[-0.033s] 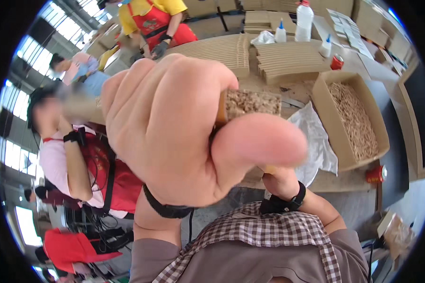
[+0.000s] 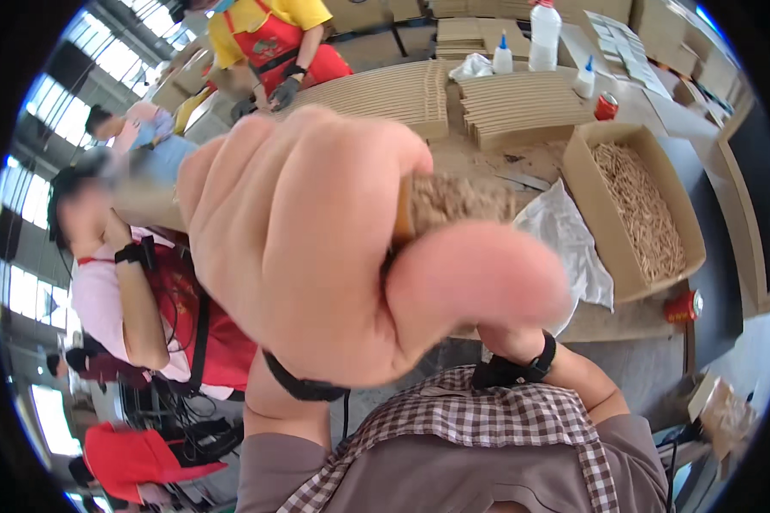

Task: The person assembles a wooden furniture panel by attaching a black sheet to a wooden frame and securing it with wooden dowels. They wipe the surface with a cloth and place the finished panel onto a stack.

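Close up, my left hand (image 2: 308,256) is closed around a piece of chipboard (image 2: 462,198). The board's rough brown end face shows between the curled fingers and the thumb, and a smooth tan edge runs beside it. The rest of the board is hidden by the hand. Behind and below the left thumb is my right hand (image 2: 515,340), with a black band on its wrist. Its fingers are hidden, so I cannot tell whether it holds anything.
A cardboard box (image 2: 583,179) of small wooden dowels stands on the right, with a white plastic sheet (image 2: 577,256) beside it. Two red cans (image 2: 606,106), glue bottles (image 2: 502,56) and rows of board strips (image 2: 518,107) lie beyond. A co-worker (image 2: 167,299) is close on the left.
My left hand has shifted very slightly downward in the picture with the chipboard, whose end face is now more blurred. Both hands otherwise keep their places.
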Demonstrator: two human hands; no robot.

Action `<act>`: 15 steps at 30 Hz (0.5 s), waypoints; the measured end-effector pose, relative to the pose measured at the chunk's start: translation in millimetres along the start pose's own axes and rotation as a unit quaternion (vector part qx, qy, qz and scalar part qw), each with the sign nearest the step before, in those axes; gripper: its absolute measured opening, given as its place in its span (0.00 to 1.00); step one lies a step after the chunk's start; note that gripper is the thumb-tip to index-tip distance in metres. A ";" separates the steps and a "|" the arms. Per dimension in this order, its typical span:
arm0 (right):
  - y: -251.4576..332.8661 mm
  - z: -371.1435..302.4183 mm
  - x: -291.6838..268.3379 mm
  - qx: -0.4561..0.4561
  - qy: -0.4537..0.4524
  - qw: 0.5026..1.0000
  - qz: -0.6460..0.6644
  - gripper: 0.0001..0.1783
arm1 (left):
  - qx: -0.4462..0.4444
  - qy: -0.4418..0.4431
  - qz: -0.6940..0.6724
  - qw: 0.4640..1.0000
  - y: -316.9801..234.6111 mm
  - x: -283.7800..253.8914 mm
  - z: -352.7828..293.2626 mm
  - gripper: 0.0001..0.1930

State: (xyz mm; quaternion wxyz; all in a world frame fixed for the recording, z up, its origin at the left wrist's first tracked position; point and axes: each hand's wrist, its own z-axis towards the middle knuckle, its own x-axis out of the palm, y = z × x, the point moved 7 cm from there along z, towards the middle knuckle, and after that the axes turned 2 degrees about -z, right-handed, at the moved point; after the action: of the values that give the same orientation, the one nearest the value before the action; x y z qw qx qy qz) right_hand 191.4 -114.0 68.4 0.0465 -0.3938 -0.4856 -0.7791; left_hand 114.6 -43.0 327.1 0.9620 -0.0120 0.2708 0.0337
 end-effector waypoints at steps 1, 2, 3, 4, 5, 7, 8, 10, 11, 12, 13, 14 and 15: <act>0.1 -2.8 4.2 -0.009 -0.007 1.000 0.005 0.10 | -0.003 -0.014 0.020 1.000 -5.4 2.3 -9.8 0.31; -0.1 -13.7 2.7 -0.010 0.001 1.000 0.000 0.10 | 0.002 -0.019 0.008 1.000 -8.6 1.7 -18.3 0.29; -1.6 -24.0 4.8 -0.010 0.010 1.000 -0.004 0.10 | 0.008 -0.024 -0.004 1.000 -10.5 0.1 -24.4 0.27; 0.7 -29.6 10.2 -0.035 -0.020 0.999 -0.012 0.11 | 0.021 -0.017 -0.049 0.998 -6.9 -4.9 -27.4 0.24; -1.1 -35.0 11.7 -0.054 -0.041 0.998 -0.020 0.10 | 0.035 -0.017 -0.048 0.998 -8.6 -8.2 -29.7 0.22; -5.6 -45.3 12.1 -0.096 -0.080 0.992 -0.032 0.10 | 0.058 -0.018 -0.044 0.997 -13.4 -16.3 -35.1 0.16; -9.5 -49.2 11.4 -0.115 -0.104 0.987 -0.048 0.09 | 0.067 -0.037 -0.078 0.994 -9.3 -18.6 -38.0 0.16; -19.7 -55.3 17.0 -0.126 -0.134 0.983 -0.006 0.07 | 0.099 -0.070 -0.074 0.990 -12.5 -31.2 -44.6 0.19; -22.9 -58.3 13.8 -0.131 -0.166 0.977 0.010 0.08 | 0.117 -0.087 -0.082 0.986 -15.3 -31.6 -46.9 0.20; -19.6 -60.0 15.7 -0.145 -0.179 0.973 0.011 0.08 | 0.120 -0.101 -0.123 0.980 -14.6 -31.9 -47.7 0.20; -15.6 -62.4 20.0 -0.153 -0.189 0.970 0.016 0.08 | 0.103 -0.109 -0.139 0.979 -12.9 -31.4 -48.3 0.21; -12.2 -64.3 22.6 -0.160 -0.199 0.967 0.020 0.08 | 0.086 -0.119 -0.155 0.977 -11.2 -32.6 -48.9 0.22; -10.6 -64.8 22.7 -0.163 -0.205 0.965 0.027 0.07 | 0.070 -0.130 -0.173 0.974 -9.6 -31.6 -49.0 0.23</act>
State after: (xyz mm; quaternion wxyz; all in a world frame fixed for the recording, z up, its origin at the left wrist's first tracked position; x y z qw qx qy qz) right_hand 134.1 -152.8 61.6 -0.0978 -0.5603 -0.3404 -0.7487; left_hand 62.9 -56.4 301.9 0.9786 0.0128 0.1390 -0.1513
